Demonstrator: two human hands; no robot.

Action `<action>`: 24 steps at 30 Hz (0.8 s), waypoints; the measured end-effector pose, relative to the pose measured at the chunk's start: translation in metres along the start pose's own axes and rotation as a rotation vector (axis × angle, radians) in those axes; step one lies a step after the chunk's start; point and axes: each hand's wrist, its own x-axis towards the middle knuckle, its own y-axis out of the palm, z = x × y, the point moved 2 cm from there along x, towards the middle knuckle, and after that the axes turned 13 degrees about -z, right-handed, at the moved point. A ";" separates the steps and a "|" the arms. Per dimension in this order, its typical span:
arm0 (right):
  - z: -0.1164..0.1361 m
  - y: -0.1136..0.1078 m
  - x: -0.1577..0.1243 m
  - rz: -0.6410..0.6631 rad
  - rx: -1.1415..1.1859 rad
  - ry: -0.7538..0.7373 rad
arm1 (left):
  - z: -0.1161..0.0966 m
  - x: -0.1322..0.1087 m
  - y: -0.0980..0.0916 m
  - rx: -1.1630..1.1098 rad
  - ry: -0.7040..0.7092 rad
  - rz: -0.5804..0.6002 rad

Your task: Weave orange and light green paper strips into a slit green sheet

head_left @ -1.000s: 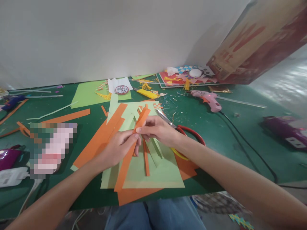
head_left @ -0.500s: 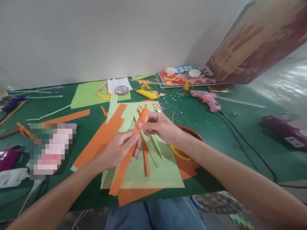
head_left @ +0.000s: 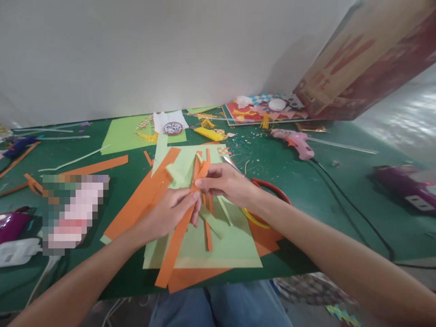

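Note:
A wide orange paper strip (head_left: 174, 254) slants down from between my two hands, its upper end bent over. My left hand (head_left: 172, 210) pinches it below the bend, thumb on top. Higher up, my right hand (head_left: 229, 182) grips the folded end between thumb and fingers. A light green paper strip (head_left: 211, 223) crosses behind the orange one and juts out at both sides; how they join is hidden by my fingers. Under the hands lie light green sheets (head_left: 235, 255) with narrow orange strips (head_left: 208, 236) on them. Scissors (head_left: 272, 187) with red and yellow handles lie partly beneath my right forearm.
Orange paper (head_left: 136, 206) lies left of the sheets. Farther back are a yellow-handled cutter (head_left: 208, 133), a pink glue gun (head_left: 294, 143) with its cord, and a red board (head_left: 235, 113) of crafts. A paper bag (head_left: 361, 63) leans at the right rear. A pixelated pinkish object (head_left: 73, 213) sits left.
The orange strip's upper end has come down and folded over, and its lower end has shifted slightly downward. The light green strip has turned, showing its broad face. Both hands keep their grip.

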 end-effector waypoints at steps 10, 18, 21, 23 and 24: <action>0.001 0.003 -0.001 -0.005 -0.006 -0.009 | -0.001 0.000 0.000 -0.019 -0.012 -0.032; 0.002 0.005 -0.004 -0.010 -0.058 0.028 | -0.003 0.001 0.001 0.000 0.044 -0.035; 0.003 0.006 -0.004 -0.022 -0.057 0.028 | -0.001 0.002 0.002 0.018 0.041 -0.030; 0.003 0.007 -0.004 -0.029 -0.052 0.022 | -0.001 0.002 0.002 0.029 0.037 -0.029; 0.003 0.007 -0.004 -0.032 -0.051 0.018 | -0.001 0.002 0.002 0.033 0.036 -0.031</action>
